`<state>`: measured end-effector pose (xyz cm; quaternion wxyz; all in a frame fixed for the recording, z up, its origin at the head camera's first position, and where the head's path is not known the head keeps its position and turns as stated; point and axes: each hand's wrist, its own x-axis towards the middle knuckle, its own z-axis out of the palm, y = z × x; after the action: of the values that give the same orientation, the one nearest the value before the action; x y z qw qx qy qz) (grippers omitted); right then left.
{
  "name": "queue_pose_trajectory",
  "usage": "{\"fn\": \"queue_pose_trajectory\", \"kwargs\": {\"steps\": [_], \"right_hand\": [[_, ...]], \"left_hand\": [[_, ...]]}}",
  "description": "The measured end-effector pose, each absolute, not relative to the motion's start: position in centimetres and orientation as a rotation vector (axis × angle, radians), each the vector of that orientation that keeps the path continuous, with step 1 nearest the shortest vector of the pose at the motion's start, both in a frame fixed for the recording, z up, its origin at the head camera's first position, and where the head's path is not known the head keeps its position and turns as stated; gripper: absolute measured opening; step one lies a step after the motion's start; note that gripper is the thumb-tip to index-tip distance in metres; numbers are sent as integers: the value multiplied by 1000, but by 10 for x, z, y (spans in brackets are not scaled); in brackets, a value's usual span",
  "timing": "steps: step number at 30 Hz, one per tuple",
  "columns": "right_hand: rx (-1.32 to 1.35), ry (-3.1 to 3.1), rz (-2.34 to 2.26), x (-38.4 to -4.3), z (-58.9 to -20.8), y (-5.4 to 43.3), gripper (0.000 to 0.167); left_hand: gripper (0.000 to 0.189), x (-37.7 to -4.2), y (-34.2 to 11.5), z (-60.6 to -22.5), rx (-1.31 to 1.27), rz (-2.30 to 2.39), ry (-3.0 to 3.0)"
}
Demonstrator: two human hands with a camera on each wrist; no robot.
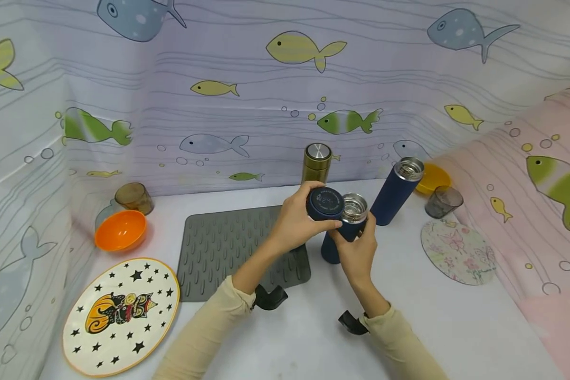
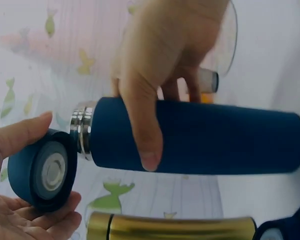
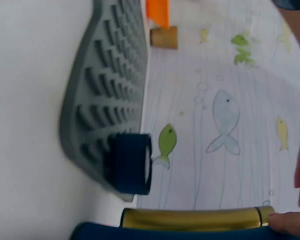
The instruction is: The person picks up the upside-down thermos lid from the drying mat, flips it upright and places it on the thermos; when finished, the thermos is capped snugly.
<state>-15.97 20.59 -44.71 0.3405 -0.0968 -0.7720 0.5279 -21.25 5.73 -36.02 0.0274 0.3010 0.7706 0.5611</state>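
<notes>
In the head view my left hand (image 1: 296,219) holds a dark blue lid (image 1: 326,203) with a display on its top. The lid sits beside the steel mouth of a dark blue flask (image 1: 331,250), which my right hand (image 1: 358,250) grips near its neck. In the left wrist view the lid's (image 2: 51,170) underside faces the camera, and the flask's (image 2: 225,137) threaded neck is bare. Just behind stands a gold flask (image 1: 315,163) with its lid on. To the right is a second blue flask (image 1: 393,195), also lidless.
Another blue lid (image 3: 131,163) rests on the grey ridged mat (image 1: 228,248). On the left are an orange bowl (image 1: 121,231), a brown cup (image 1: 134,198) and a cat plate (image 1: 121,316). To the right lie a yellow bowl (image 1: 434,179), a dark cup (image 1: 444,202) and a floral round mat (image 1: 458,253).
</notes>
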Motion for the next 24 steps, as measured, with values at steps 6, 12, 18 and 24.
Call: {"fn": "queue_pose_trajectory", "kwargs": {"steps": [6, 12, 18, 24], "right_hand": [[-222, -1987, 1333, -155, -454, 205, 75], [-216, -2006, 1317, -156, -457, 202, 75], [-203, -1988, 1296, -155, -459, 199, 69], [-204, -2003, 1270, -154, -457, 201, 68]], "left_hand": [[77, -208, 67, -355, 877, 1783, 2387], [79, -211, 85, -358, 917, 1851, 2292], [78, -215, 104, -377, 965, 1822, 2257], [77, -220, 106, -393, 1059, 1841, 2195]]}}
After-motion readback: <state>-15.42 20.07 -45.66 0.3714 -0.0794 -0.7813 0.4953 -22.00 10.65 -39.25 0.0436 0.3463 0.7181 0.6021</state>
